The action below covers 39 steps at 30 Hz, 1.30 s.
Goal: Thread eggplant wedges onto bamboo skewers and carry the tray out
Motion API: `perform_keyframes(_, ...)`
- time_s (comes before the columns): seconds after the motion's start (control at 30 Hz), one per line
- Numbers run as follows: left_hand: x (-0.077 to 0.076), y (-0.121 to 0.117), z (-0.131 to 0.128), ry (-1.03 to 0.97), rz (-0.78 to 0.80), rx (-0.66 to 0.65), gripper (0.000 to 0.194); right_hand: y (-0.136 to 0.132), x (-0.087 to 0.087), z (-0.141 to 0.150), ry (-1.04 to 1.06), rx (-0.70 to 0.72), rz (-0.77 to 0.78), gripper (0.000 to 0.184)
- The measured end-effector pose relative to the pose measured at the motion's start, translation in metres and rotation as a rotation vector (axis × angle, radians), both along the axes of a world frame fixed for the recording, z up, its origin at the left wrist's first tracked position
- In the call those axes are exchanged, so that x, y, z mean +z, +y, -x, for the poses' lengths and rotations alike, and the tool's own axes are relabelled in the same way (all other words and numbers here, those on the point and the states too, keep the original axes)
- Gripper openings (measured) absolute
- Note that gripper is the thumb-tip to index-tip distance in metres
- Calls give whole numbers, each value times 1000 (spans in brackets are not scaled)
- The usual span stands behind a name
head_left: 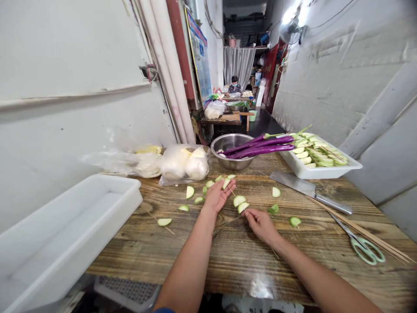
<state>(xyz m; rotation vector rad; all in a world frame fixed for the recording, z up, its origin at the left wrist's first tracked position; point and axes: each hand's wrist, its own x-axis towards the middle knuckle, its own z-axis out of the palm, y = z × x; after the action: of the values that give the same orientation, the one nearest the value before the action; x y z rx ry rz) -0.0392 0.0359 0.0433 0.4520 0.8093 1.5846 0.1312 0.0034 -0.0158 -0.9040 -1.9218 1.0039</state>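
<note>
My left hand (219, 195) is turned palm up over the middle of the wooden table, with a pale half-round zucchini slice (226, 183) at its thumb and fingers. Closed in a pinch, my right hand (262, 225) grips a thin bamboo skewer (231, 190) that carries two zucchini slices (239, 201). The skewer's far end points at my left hand. Several loose slices (190, 191) lie left of that hand, and one slice (164, 221) has a skewer through it. More pieces (276, 191) lie to the right.
A white tray (130, 184) stands at left, near bagged white items (182, 164). Behind my hands, purple eggplants (260, 150) rest across a steel bowl (234, 163). A tray (325, 173) of skewered slices, a cleaver (293, 182), skewers (368, 228) and scissors (366, 252) are right. A person (234, 87) sits far back.
</note>
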Motion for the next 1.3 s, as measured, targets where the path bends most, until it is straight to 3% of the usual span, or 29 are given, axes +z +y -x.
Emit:
perform_keyframes(0.17,-3,1,0,18,-4,29,4,-1,-1,0,3,-11,1,32)
perform_keyframes(0.47,-4,3,5,12,201,105,6,-5,5,0,14,43,-9,31)
perform_keyframes(1.3,-3,3,5,51,240,107,3,-4,3,-2,-6,39,-5,31)
